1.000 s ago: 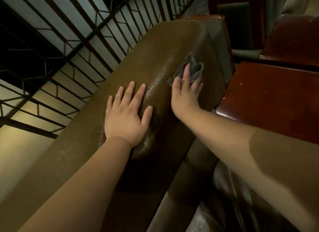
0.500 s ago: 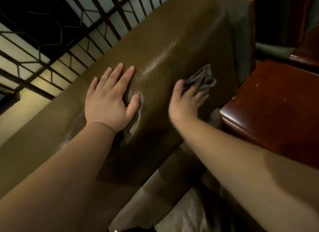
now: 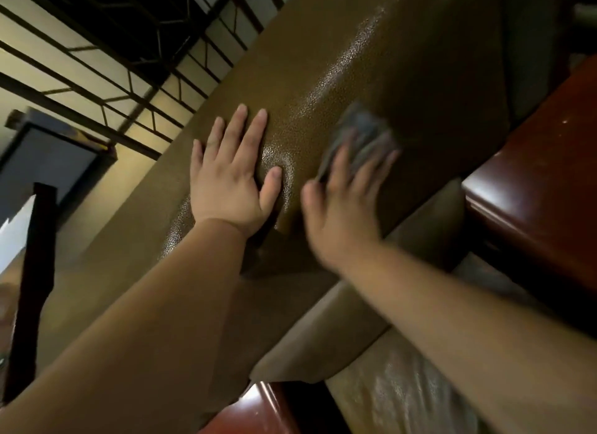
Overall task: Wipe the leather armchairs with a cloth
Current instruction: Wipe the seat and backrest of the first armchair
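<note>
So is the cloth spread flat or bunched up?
Bunched: the cloth shows crumpled folds beyond the right hand fingers; blur hides detail.

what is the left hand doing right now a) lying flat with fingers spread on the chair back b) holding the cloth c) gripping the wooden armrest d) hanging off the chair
a: the left hand lies flat, fingers straight and spread, on the brown leather chair back, while the grey cloth is under the right hand.
</note>
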### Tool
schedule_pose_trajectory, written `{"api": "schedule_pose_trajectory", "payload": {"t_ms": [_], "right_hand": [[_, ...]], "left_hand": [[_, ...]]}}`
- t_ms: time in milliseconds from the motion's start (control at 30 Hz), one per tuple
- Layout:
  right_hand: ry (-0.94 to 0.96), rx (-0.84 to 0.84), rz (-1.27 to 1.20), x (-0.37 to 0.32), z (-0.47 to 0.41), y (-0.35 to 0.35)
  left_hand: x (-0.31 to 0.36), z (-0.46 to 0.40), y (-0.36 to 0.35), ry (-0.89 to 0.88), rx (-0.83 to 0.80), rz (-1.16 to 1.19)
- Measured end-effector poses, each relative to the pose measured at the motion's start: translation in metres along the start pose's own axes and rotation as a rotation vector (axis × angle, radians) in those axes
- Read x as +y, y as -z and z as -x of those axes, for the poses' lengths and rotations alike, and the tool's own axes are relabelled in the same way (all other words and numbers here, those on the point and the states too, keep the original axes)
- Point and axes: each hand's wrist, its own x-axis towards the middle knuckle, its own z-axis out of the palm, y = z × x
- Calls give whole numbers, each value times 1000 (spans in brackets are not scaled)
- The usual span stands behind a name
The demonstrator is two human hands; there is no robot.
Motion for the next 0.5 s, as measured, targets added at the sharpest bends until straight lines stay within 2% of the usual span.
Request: {"api": "schedule_pose_trajectory", "payload": {"t_ms": [67, 133, 200, 300, 333, 367, 433, 467, 500], "right_hand": [[261, -28, -12, -10, 55, -15], [345, -10, 44, -3, 56, -11], [257, 112, 39, 5, 14, 3], [-97, 224, -118, 3, -46, 23], [-151, 251, -171, -2, -48, 20], [-115, 291, -181, -8, -40, 9], [121, 318, -132, -25, 15, -26], [209, 267, -108, -33, 49, -43], [195, 146, -120, -43, 83, -54]], "left_hand": [[3, -1, 0, -5, 18, 11], [6, -1, -1, -20, 22, 26], [4, -2, -1, -28, 35, 22], [1, -2, -2, -36, 55, 18], [0, -1, -4, -36, 59, 17], [-1, 0, -5, -37, 61, 18], [-3, 1, -7, -42, 64, 38], [-3, 0, -7, -50, 68, 51], [-4, -1, -7, -61, 70, 64]]}}
